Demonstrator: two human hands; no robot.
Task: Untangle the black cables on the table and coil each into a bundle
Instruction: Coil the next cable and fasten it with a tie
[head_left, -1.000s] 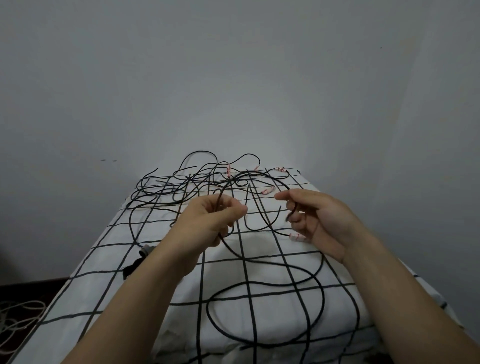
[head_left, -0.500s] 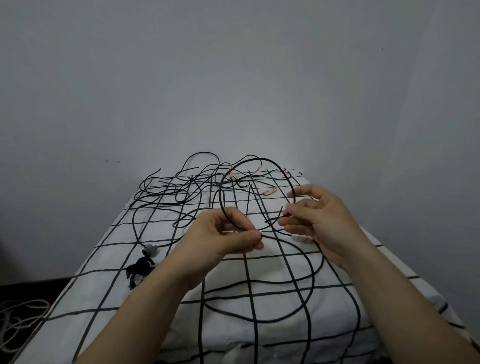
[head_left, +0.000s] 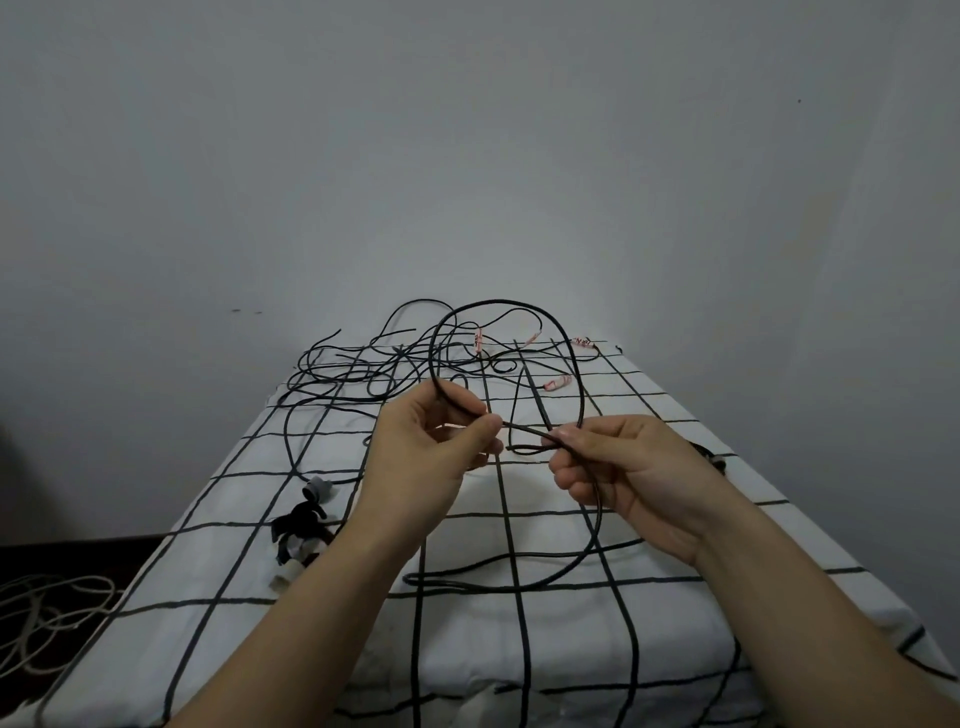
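A tangle of thin black cables (head_left: 374, 371) lies at the far end of the table, some ends wrapped in pink tape (head_left: 557, 384). One black cable forms an upright loop (head_left: 506, 304) raised above the table. My left hand (head_left: 431, 452) pinches the loop's base between thumb and fingers. My right hand (head_left: 618, 462) grips the same cable a short way to the right, fingers curled round it. From my right hand the cable drops and curves in a wide arc (head_left: 561, 574) across the cloth near me.
The table wears a white cloth with a black grid (head_left: 208, 587). A small black and grey bundle (head_left: 304, 519) lies on the cloth at the left. A light-coloured cord (head_left: 47, 618) is piled on the dark floor at the left. A bare wall rises behind.
Both hands have drawn closer together. The raised cable loop has grown taller and rounder, and the slack arc on the cloth has shrunk.
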